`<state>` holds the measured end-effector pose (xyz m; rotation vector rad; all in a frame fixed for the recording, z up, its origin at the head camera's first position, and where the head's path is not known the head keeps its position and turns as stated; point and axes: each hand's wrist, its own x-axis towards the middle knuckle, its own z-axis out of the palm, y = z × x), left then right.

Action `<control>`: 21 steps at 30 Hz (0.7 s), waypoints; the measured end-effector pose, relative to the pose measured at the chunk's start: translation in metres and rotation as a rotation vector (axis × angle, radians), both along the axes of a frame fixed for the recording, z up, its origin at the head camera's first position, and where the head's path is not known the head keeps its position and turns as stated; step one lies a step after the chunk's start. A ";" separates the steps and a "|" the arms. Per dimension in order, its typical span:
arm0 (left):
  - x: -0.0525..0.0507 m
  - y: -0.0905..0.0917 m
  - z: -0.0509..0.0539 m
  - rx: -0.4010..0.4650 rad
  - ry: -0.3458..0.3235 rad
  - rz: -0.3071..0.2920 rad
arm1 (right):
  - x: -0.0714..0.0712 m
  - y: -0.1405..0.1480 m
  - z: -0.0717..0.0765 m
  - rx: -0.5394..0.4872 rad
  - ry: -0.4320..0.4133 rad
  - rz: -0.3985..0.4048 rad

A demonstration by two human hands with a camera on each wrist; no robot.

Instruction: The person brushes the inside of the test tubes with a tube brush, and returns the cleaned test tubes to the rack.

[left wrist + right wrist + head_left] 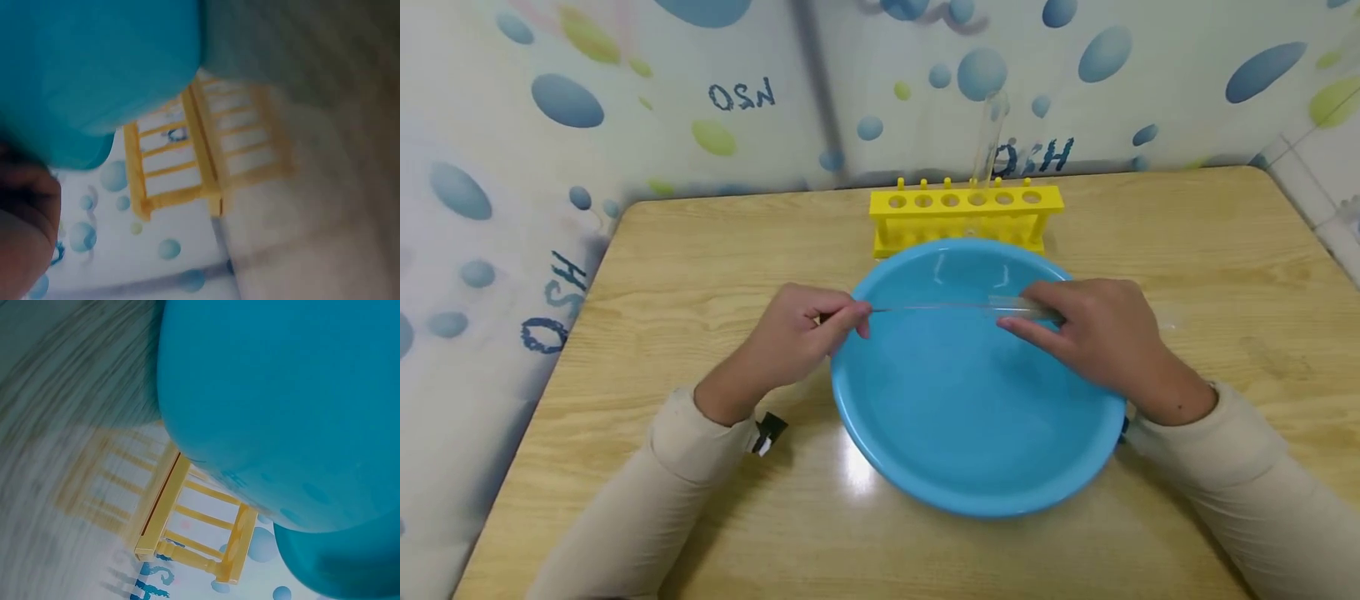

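Observation:
Above the blue basin (955, 417), my right hand (1097, 333) holds a clear glass test tube (1007, 303) lying sideways, its mouth toward the left. My left hand (801, 333) pinches the end of a thin wire handle (925, 307). That wire runs straight into the tube, and its far part looks like a test tube brush, largely covered by the right fingers. In the left wrist view, part of the left hand (28, 212) shows dark at the left edge. The basin (281, 412) fills much of the right wrist view and hides the right hand.
A yellow test tube rack (887, 208) stands just behind the basin, with a clear test tube (988, 142) upright in it. Behind the wooden table (722, 275) is a patterned wall (805, 108). Small clear patches, perhaps water, lie on the table at the right.

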<state>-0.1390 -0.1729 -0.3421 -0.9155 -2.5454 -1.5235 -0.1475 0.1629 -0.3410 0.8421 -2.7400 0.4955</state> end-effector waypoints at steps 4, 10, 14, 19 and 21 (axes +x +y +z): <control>0.002 0.009 -0.004 -0.041 -0.007 -0.037 | 0.000 -0.001 0.001 0.010 -0.001 0.003; 0.005 0.014 -0.003 -0.084 0.061 -0.008 | -0.001 -0.001 0.003 0.026 0.014 0.009; 0.004 0.021 -0.001 -0.133 0.168 -0.011 | -0.001 -0.001 0.004 0.029 0.010 0.001; 0.002 0.035 0.000 -0.146 0.094 -0.063 | -0.001 -0.001 0.003 0.031 -0.011 -0.011; 0.000 0.039 0.002 -0.138 0.046 -0.077 | -0.002 -0.002 0.003 0.033 -0.013 -0.014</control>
